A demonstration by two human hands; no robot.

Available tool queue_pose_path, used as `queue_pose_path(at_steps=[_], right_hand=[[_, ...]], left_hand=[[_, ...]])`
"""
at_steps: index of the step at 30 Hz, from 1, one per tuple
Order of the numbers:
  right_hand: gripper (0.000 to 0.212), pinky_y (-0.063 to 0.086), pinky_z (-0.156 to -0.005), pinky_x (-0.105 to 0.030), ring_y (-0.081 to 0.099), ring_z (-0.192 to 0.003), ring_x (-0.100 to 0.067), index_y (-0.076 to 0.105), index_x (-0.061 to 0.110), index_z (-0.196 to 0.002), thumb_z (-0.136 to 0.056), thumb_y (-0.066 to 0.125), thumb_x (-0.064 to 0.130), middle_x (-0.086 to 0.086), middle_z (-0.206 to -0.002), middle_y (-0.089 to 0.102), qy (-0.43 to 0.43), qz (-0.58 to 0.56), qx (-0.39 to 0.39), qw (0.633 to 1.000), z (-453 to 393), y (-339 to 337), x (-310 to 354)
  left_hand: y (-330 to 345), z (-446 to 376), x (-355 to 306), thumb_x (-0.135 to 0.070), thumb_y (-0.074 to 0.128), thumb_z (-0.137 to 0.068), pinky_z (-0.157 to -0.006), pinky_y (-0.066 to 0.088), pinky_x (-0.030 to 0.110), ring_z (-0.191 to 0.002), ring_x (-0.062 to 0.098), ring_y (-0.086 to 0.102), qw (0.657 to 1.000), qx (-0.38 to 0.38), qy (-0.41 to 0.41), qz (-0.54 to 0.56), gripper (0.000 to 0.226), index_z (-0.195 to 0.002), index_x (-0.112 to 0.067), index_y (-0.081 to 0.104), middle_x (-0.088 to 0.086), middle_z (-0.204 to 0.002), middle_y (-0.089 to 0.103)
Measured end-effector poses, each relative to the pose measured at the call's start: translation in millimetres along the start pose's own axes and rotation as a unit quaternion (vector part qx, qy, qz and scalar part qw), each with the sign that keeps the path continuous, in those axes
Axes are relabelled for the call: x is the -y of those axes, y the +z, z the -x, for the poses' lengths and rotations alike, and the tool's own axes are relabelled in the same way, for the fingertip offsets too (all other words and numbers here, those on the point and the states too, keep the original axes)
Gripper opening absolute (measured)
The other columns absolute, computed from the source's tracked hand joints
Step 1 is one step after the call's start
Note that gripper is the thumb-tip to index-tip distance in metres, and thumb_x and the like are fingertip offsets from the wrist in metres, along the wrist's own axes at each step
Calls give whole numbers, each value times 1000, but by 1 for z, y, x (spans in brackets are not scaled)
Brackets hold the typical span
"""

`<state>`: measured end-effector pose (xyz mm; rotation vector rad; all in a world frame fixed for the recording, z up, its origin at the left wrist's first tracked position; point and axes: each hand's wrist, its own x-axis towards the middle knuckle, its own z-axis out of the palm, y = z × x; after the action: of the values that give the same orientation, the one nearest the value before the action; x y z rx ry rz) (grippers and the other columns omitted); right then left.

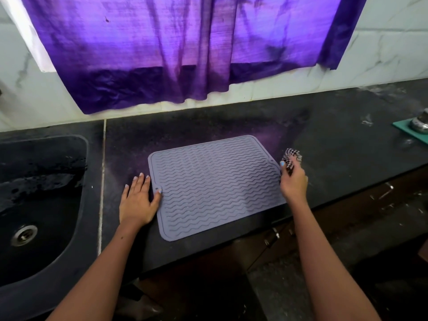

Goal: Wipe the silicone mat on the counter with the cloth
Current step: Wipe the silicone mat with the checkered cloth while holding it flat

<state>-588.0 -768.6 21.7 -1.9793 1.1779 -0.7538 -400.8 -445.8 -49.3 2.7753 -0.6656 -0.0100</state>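
A grey silicone mat (215,186) with wavy ridges lies flat on the black counter (335,140), its near edge close to the counter's front. My left hand (139,200) rests flat on the counter at the mat's left edge, fingers spread, thumb touching the mat's corner. My right hand (294,181) is at the mat's right edge, closed around a bunched checked cloth (292,158) that sticks out above the fingers, just off the mat's far right corner.
A black sink (39,205) with a metal drain (24,235) is set into the counter at the left. A purple curtain (173,49) hangs over the tiled wall behind. At the far right a teal mat (403,128) bears a metal object (420,123). Cabinet handles (275,235) show below the counter edge.
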Motion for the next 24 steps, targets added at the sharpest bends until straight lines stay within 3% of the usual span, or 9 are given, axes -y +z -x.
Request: queue_pose_path(at_steps=[4, 7, 10, 12, 14, 16, 18, 21, 24], right_hand=[[58, 18, -116, -38, 24, -141, -28, 24, 7, -146, -97, 42, 32, -14, -153, 26, -103, 270, 104, 952, 35, 18, -42], [63, 9, -118, -36, 12, -145, -27, 17, 5, -148, -98, 36, 38, -13, -157, 14, -113, 284, 126, 944, 27, 21, -47], [57, 21, -114, -36, 26, -141, -26, 34, 6, -143, -96, 45, 36, -12, -151, 31, -99, 182, 144, 968, 11, 16, -50], [55, 36, -101, -35, 48, -121, -24, 49, 6, -132, -91, 52, 42, -10, -128, 54, -13, 33, 136, 990, 0, 6, -47], [49, 42, -88, -33, 53, -102, -21, 55, 1, -124, -92, 54, 37, -8, -110, 59, 126, -193, 95, 969, -9, -3, -32], [40, 45, -89, -35, 56, -102, -21, 54, -1, -124, -95, 52, 27, -11, -114, 60, 177, -276, 42, 944, -20, -7, -21], [39, 43, -96, -37, 55, -114, -24, 53, 4, -127, -96, 49, 28, -7, -117, 59, 117, -212, 36, 970, -9, -4, -1], [48, 31, -112, -40, 35, -136, -21, 39, 14, -140, -96, 45, 32, -2, -144, 42, -22, -90, 126, 988, 36, 22, 14], [65, 10, -119, -38, 8, -146, -20, 20, 13, -148, -95, 31, 49, -4, -157, 16, -190, 179, 191, 946, 75, 56, -1]], left_hand=[[2, -1, 2, -59, 11, -84, -118, -1, 35, -146, 16, 5, 1000, -2, 3, 3, 80, -149, -12, 19, 4, -158, 12], [3, -2, 1, -59, 11, -84, -118, 1, 36, -146, 16, 6, 1000, -6, 0, 3, 80, -148, -12, 20, 5, -158, 13], [3, -2, 1, -59, 12, -85, -118, 1, 36, -146, 16, 6, 1000, -5, -2, 3, 79, -148, -13, 21, 4, -158, 13], [2, -2, 1, -59, 11, -84, -118, 1, 36, -146, 16, 6, 1000, -3, -2, 1, 79, -148, -13, 21, 4, -158, 13], [2, -3, 0, -58, 11, -84, -118, 1, 36, -146, 17, 6, 1000, 3, -2, -3, 79, -149, -13, 20, 4, -158, 12], [1, -2, 0, -58, 10, -83, -119, 1, 37, -146, 17, 5, 1000, 10, -2, -1, 80, -149, -13, 18, 4, -158, 11], [1, -2, 0, -59, 8, -83, -119, -1, 37, -146, 16, 3, 1000, 20, -2, -3, 81, -149, -14, 15, 4, -159, 8], [1, -2, 3, -60, 5, -82, -119, -4, 37, -146, 16, -1, 999, 38, 3, -16, 82, -150, -13, 8, 4, -159, 1], [3, -1, 6, -62, 1, -81, -118, -5, 37, -146, 17, -2, 999, 37, 13, -23, 85, -150, -14, 8, 4, -159, 1]])
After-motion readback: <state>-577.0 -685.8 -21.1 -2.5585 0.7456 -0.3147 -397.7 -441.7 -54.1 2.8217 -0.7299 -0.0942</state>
